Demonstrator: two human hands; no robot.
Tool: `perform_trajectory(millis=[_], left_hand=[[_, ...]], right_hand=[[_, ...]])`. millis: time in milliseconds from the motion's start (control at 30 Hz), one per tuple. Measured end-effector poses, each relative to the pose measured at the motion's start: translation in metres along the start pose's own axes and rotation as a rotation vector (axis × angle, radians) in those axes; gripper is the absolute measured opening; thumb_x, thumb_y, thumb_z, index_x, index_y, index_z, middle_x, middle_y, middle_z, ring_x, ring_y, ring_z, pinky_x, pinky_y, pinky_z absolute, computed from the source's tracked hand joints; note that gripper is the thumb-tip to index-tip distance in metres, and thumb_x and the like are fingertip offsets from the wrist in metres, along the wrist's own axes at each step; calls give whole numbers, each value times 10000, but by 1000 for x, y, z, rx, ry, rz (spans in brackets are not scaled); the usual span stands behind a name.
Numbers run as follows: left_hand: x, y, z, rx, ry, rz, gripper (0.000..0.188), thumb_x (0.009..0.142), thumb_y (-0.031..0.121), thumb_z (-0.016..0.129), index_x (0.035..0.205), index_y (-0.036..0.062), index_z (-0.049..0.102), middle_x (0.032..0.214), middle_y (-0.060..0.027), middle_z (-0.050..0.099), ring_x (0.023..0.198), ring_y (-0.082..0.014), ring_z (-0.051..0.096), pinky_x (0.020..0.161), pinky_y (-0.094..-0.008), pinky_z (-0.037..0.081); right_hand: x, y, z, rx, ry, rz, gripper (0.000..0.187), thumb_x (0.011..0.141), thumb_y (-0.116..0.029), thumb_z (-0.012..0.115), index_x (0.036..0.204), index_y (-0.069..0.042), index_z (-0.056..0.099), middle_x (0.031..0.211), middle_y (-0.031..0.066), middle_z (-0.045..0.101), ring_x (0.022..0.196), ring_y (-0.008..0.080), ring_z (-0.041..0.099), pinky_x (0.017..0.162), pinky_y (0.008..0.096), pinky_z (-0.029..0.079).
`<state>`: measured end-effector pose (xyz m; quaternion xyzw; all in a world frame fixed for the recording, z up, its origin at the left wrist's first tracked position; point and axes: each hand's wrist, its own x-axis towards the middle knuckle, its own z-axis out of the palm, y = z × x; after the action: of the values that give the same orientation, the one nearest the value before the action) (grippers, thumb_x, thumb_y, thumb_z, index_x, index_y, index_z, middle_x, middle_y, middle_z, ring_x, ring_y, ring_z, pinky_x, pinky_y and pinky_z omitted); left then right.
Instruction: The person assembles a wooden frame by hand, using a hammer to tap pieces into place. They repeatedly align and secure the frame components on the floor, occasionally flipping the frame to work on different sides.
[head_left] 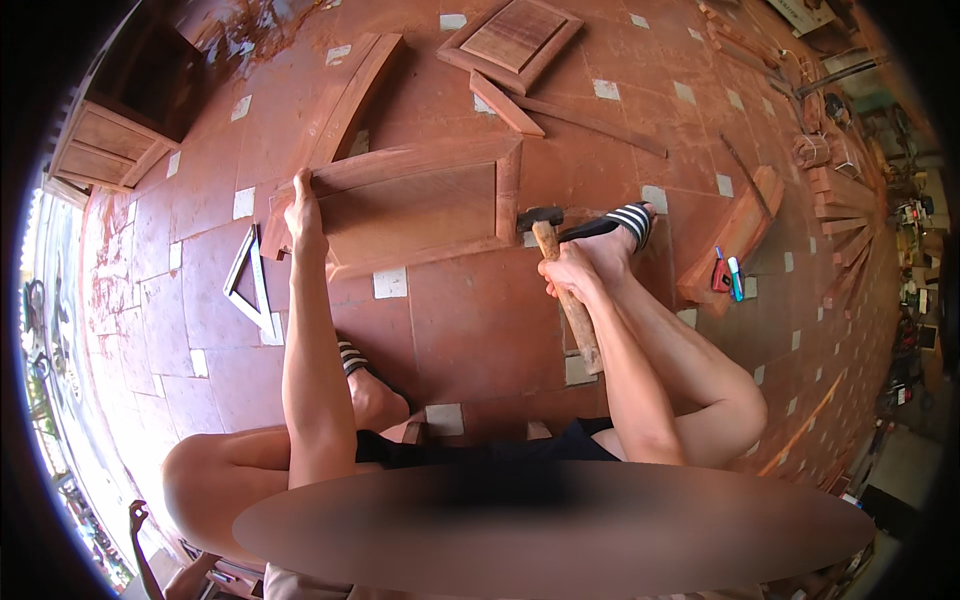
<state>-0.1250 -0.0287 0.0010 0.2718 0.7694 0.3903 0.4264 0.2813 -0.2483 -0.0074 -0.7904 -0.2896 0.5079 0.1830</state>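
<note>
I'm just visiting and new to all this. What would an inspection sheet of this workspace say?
Surface: reddish tiled floor with small pale squares.
Job's things: framed wooden panel; hammer, its head near the panel's right end, contact unclear.
Clutter: pale triangular square, smaller framed panel, long beam, loose strip.
Grippers: bare hands; left hand holds the panel's left end; right hand has its fingers around the hammer's handle.
Cables: nothing seen clearly.
Surroundings: wooden cabinet upper left; stacked wood at right.
</note>
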Motion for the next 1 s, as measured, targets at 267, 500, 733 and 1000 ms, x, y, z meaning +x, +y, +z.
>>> perform_trajectory(millis=[267,500,733,1000], left_hand=[[33,-44,-21,258,7,-146,1077,788,706,702,1478,-100,521,1565,-295,476,1443,-343,466,1164,-430,381],[44,-77,-32,325,-28,-214,1285,773,896,613,1485,-162,458,1552,-327,468,1448,-372,467,1180,-429,380],[-2,-111,-61,440,-164,24,1237,724,878,715,1362,-174,587,1324,-313,650,1280,-360,606,1106,-430,444],[-18,-110,-56,327,-80,124,922,758,691,855,1179,-116,705,1075,-208,739,982,-273,695,899,-399,546]], right_hand=[[-40,19,21,-272,-135,76,259,844,-113,678,963,113,639,689,179,699,541,232,719,471,368,580],[-52,21,39,-136,-51,84,246,838,-87,694,947,99,576,720,165,678,504,213,685,420,350,540],[-56,29,44,-88,69,113,252,844,-93,714,962,79,572,703,141,667,491,190,666,408,341,534],[-57,38,50,-108,8,29,240,836,-97,691,965,67,574,675,131,661,469,197,662,409,340,542]])
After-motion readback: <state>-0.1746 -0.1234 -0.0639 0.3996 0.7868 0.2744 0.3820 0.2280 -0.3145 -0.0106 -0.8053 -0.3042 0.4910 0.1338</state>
